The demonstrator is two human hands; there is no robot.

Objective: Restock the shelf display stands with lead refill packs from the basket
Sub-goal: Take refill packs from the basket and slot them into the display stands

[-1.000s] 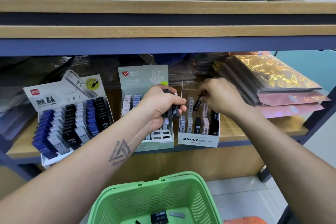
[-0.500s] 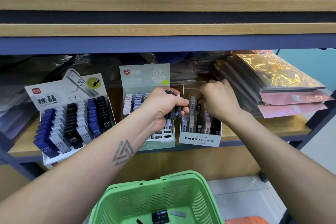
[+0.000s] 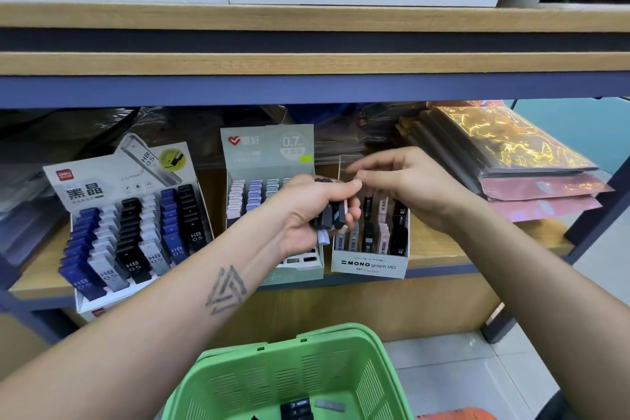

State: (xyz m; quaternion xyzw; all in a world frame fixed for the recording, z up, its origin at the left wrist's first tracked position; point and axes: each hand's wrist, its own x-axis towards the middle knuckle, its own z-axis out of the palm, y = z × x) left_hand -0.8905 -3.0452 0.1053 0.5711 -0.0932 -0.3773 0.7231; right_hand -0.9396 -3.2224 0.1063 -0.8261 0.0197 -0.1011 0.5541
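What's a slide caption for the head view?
Left hand grips lead refill packs; right hand reaches toward them above the MONO stand.

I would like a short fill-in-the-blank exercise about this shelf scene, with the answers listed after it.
1. The left hand holds a bunch of lead refill packs; the right hand holds ____.
2. The basket is ____ in colour.
3. The stand under the right hand reads "____ graph MG".

Answers: nothing; green; MONO
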